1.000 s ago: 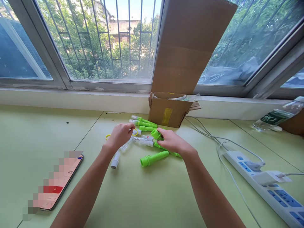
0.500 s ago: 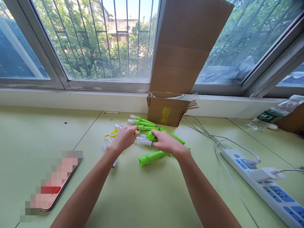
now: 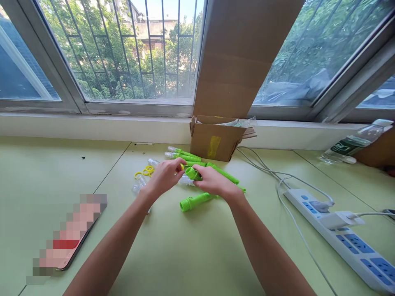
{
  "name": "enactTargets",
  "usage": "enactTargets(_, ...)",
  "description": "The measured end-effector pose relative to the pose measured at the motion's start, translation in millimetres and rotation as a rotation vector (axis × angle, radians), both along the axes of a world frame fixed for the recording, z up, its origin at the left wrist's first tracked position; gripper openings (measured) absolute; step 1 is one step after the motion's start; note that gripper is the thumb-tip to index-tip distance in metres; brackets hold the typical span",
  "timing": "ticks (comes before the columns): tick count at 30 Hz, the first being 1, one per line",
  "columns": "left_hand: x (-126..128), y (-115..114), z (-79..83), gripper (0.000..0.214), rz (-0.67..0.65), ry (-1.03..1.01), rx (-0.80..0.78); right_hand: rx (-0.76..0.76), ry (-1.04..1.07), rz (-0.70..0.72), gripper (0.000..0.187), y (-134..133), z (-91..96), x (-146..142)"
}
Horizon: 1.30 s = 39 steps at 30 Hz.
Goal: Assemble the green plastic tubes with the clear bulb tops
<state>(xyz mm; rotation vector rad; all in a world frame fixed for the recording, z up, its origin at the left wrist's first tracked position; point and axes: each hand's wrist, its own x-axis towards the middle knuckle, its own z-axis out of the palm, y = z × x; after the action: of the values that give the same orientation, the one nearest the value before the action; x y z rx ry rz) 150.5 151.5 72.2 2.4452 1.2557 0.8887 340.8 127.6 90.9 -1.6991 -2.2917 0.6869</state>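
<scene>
My left hand (image 3: pixel 165 174) pinches a small yellow ring (image 3: pixel 182 167) between thumb and fingertips. Close to it, my right hand (image 3: pixel 212 179) is closed around a green plastic tube (image 3: pixel 193 173) whose threaded end faces left. Below lies another green threaded tube (image 3: pixel 197 201) on the table. More green tubes, some with clear tips (image 3: pixel 173 155), lie behind the hands. Loose yellow rings (image 3: pixel 148 170) and clear plastic pieces (image 3: pixel 138 185) rest left of my left hand. A clear piece (image 3: pixel 186 180) lies partly hidden between my hands.
An opened cardboard box (image 3: pixel 216 142) stands against the sill behind the tubes. At left lies a phone (image 3: pixel 74 238) with a blurred screen. A white power strip (image 3: pixel 336 238) with cables is on the right, and a water bottle (image 3: pixel 354 142) lies tilted beyond it.
My left hand has moved slightly right, bringing the yellow ring close to the green tube's threaded end. My right hand still holds the tube. The view has shifted slightly.
</scene>
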Motion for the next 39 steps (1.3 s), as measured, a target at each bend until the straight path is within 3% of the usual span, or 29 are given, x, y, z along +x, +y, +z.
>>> enactTargets(6,1.6,-0.7,1.4,0.017,-0.111,-0.274,-0.162,0.053,0.063,0.014,0.029,1.7,-2.3,0.6)
enactTargets(12,0.1,-0.7,1.9,0.020,-0.171,-0.351,-0.220,0.066,0.107,0.031,0.035,2.7,-3.9,2.3)
enactTargets(19,-1.7,-3.6,6.6,0.022,-0.196,-0.349,-0.210,0.059,0.144,0.023,0.035,-0.8,0.3,2.0)
enactTargets(28,-0.9,-8.7,16.4,0.018,-0.121,-0.273,-0.053,0.120,0.131,0.024,0.069,-2.9,3.7,-3.3)
enactTargets(34,-2.1,-10.7,20.8,0.020,-0.080,-0.255,-0.022,0.275,0.143,0.016,0.028,-6.5,9.9,-6.6)
enactTargets(39,-2.1,-10.6,21.1,0.018,-0.059,-0.266,-0.006,0.297,0.143,0.018,0.029,-7.2,10.7,-7.1)
